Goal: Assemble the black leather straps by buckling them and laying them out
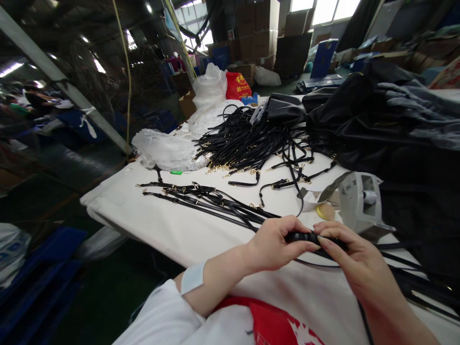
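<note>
My left hand (278,243) pinches a black strap (301,236) between thumb and fingers, above the near side of the white table. From the other side my right hand (350,249) grips the same strap, its thumb close to my left fingertips. The part between the hands looks thick or layered; its detail is partly hidden by my fingers. Several finished-looking black straps (201,196) with gold-coloured clasps lie stretched out to the left of my hands. Behind them is a large heap of black straps (244,139), with many gold clasps along its front edge.
A grey tape dispenser (361,201) stands right of my hands, beside a yellowish tape roll (325,211). Black sheet material (359,110) covers the table's right side. Clear plastic bags (165,148) and a green lighter-like object (176,172) lie left. The white table (118,206) ends at the left.
</note>
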`<state>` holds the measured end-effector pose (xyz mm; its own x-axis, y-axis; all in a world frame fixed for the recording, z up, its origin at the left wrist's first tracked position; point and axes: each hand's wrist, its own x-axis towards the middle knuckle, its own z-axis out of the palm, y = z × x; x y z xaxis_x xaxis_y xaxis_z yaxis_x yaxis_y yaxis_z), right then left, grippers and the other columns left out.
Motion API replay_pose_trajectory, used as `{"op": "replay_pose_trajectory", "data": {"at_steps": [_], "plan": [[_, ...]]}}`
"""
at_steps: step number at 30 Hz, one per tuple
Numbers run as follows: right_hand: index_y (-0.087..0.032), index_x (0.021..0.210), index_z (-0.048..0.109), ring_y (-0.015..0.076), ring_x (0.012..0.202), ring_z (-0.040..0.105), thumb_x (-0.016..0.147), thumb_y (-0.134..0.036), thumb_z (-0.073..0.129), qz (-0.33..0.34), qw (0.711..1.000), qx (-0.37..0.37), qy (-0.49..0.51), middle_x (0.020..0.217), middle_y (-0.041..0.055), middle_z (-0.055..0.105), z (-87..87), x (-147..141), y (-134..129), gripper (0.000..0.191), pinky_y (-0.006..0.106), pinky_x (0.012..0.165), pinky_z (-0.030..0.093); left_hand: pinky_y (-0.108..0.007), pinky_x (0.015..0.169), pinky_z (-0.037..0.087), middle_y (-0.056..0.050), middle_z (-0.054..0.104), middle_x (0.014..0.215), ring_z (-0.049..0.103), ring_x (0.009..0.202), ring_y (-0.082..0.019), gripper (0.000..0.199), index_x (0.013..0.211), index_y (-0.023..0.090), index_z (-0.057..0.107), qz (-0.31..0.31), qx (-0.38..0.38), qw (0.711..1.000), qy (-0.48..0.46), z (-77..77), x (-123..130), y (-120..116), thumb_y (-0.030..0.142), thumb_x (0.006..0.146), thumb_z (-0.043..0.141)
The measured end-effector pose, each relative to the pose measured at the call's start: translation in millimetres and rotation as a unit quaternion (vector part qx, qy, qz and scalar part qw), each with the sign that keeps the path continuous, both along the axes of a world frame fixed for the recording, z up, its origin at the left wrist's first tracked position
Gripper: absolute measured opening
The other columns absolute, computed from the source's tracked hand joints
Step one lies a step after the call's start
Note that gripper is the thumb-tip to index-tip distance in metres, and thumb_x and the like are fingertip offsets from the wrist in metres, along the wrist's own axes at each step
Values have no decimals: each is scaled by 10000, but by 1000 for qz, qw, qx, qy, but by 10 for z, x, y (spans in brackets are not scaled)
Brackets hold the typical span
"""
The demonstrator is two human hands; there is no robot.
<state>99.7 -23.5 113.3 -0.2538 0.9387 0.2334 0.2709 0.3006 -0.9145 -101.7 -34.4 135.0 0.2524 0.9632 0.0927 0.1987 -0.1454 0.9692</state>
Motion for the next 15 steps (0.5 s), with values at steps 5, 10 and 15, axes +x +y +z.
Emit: {"op": "replay_pose_trajectory", "data": {"at_steps": [5,10,15], "plan": [[-234,818,686,235,1093,585,861,-343,680,7,998,-35,46,1058,63,656,-119,4,17,117,320,936,501,-192,566,397,14,622,664,480,567,-79,282,887,150,678,-5,49,998,39,-21,2,28,387,756,761],[-241,836,695,255,1173,548,863,-326,678,1,994,-55,92,1120,71,626,-178,3,4,91,347,960,495,-196,547,385,15,626,660,482,551,-84,305,917,159,660,-1,52,996,71,-52,-1,22,401,761,761],[-236,807,699,248,1103,577,858,-344,682,10,998,-39,47,1072,74,648,-105,-19,9,121,349,949,505,-203,549,399,1,664,695,528,559,-98,297,918,171,636,-21,42,995,88,-75,-9,30,407,777,750]]}}
